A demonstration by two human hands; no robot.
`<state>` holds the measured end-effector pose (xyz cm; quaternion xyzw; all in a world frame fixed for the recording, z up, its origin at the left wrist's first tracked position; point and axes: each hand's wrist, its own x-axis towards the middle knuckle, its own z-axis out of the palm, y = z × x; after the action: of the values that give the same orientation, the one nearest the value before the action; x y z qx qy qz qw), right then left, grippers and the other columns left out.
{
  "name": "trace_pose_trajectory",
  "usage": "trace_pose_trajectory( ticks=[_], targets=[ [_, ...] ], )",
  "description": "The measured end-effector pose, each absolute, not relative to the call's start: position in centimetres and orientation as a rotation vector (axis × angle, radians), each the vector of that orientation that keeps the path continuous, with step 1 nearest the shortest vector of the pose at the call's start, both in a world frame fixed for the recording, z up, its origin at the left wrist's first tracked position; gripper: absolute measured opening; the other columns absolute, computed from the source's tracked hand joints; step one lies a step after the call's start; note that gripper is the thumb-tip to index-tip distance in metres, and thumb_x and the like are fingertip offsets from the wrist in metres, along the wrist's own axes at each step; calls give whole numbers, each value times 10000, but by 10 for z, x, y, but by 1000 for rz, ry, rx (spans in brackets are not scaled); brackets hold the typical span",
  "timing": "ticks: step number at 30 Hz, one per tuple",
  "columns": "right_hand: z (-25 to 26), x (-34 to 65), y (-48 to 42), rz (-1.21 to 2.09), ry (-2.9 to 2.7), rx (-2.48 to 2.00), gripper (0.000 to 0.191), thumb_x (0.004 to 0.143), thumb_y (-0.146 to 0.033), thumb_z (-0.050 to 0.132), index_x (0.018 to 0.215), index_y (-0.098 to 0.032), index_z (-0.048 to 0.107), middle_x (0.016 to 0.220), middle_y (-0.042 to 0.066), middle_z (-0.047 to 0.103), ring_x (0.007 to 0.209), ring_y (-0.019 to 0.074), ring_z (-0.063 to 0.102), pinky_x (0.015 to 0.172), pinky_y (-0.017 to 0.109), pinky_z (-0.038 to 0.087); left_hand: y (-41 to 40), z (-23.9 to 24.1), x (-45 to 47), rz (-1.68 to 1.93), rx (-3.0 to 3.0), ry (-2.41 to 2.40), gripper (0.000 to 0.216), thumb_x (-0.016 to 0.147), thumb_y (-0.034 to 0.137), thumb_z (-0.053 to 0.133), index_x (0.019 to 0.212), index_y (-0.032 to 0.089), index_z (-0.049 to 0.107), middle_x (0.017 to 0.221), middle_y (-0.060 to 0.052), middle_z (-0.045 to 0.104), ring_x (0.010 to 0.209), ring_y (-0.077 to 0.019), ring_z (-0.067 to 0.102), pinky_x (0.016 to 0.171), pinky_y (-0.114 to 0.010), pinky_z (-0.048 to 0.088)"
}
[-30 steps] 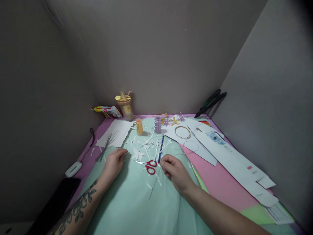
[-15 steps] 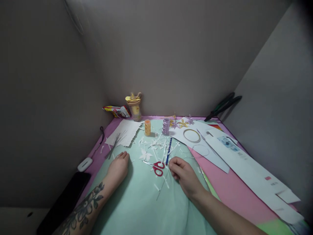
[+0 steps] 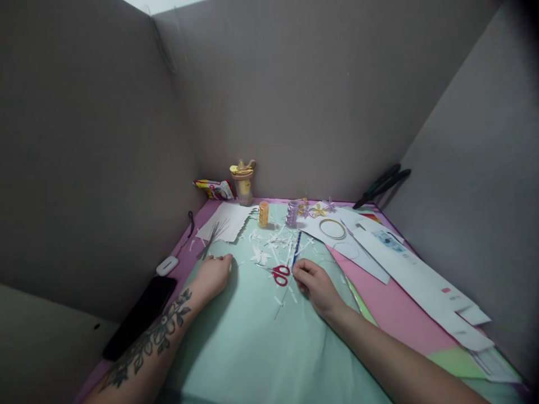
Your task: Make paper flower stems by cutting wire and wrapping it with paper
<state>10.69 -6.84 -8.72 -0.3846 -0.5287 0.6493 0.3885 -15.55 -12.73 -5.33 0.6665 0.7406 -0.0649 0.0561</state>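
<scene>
While the right hand (image 3: 311, 283) pinches what looks like a thin wire (image 3: 284, 297) close to one end, thumb and fingers closed on it just beside the near end of a blue twisted stick (image 3: 297, 245), the work appears to stand partway along. A white paper flower (image 3: 261, 256) is already cut out and lies just beyond the blades of the red scissors (image 3: 275, 270), with white scraps (image 3: 275, 242) strewn past it, so a good share of the snipping seems done; the purple and gold flowers (image 3: 319, 210) at the far side look complete in form. Paper seems to be left over, since the white sheet (image 3: 231, 224) on the left has a jagged edge but a broad whole area, and a bundle of wires (image 3: 215, 230) lies across it. No wire can be made out on the white flower, and the pinched one looks bare along its visible length. That wire is over the middle of the tabletop (image 3: 236, 336), on the near side of the scissors; its long axis runs nearly straight and slanting, the free end pointing toward the person and somewhat left. Whether it rests on the cover or hangs just above cannot be told. The left hand (image 3: 213, 273), back upward, is near the bundle, its fingers curled together; whether they hold anything is hidden.
</scene>
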Motion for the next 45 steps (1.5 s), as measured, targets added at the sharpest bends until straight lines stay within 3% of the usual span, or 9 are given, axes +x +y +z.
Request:
trace_pose_trajectory(
  ticks=[5,10,20,23,28,32,36,40,45],
  targets=[
    [-82,103,-72,1649,-1367,-925,150,713,-299,620,668,-172,554,522,-55,412,480,81,325,467,231,212,-133,-53,-163,27,1909,2346,479,847,145,338,1325,141,366,1094,-148,659,999,-225,624,784,-295,446],
    [-81,104,-71,1703,-1299,-912,152,704,-285,612,653,-172,525,511,-56,409,470,79,326,467,228,214,-136,-61,-182,13,1597,2701,445,891,324,309,1239,79,438,1062,-223,638,946,-319,633,765,-394,444],
    [-73,107,-66,1809,-1218,-949,167,703,-294,613,650,-169,516,503,-63,400,466,71,313,460,223,190,-131,-43,-195,20,1532,2684,380,863,273,342,1088,51,555,850,-212,673,831,-358,648,735,-448,459],
    [-72,107,-66,1817,-1190,-938,166,688,-305,645,658,-168,556,516,-60,411,475,71,321,466,223,209,-130,-31,-137,582,1796,2274,317,843,332,431,1013,143,621,1033,-154,666,1002,-305,602,866,-402,435],
    [-68,108,-70,1821,-1245,-840,150,668,-291,686,638,-167,606,594,-33,504,527,82,397,508,223,299,-126,-35,-45,861,1263,1315,222,740,342,626,883,172,605,802,-55,691,750,-175,632,701,-282,475],
    [-67,110,-70,1708,-1421,-815,118,728,-283,654,683,-175,633,702,-7,571,686,122,523,666,252,401,-123,-48,-36,985,926,1170,295,637,301,742,738,162,502,567,21,592,544,-109,558,550,-215,424],
    [-72,112,-60,1391,-1655,-1006,159,838,-281,517,891,-202,644,840,32,625,779,158,564,709,289,429,-118,-49,-67,1292,551,1159,290,673,208,716,890,145,534,668,11,599,491,-55,500,477,-165,405],
    [-80,108,-55,783,-2109,-1086,131,813,-203,544,850,-215,669,902,64,586,931,212,512,813,354,417,-109,-45,-97,1433,209,1106,226,702,42,578,909,127,546,645,33,492,393,-10,326,323,-108,224],
    [-86,94,-62,538,-2342,-1217,143,811,-276,587,923,-234,664,1110,93,535,1080,267,427,880,417,397,-106,-42,-105,1451,187,1097,204,728,19,527,899,127,557,663,24,458,391,-14,310,300,-106,225]
  ],
)
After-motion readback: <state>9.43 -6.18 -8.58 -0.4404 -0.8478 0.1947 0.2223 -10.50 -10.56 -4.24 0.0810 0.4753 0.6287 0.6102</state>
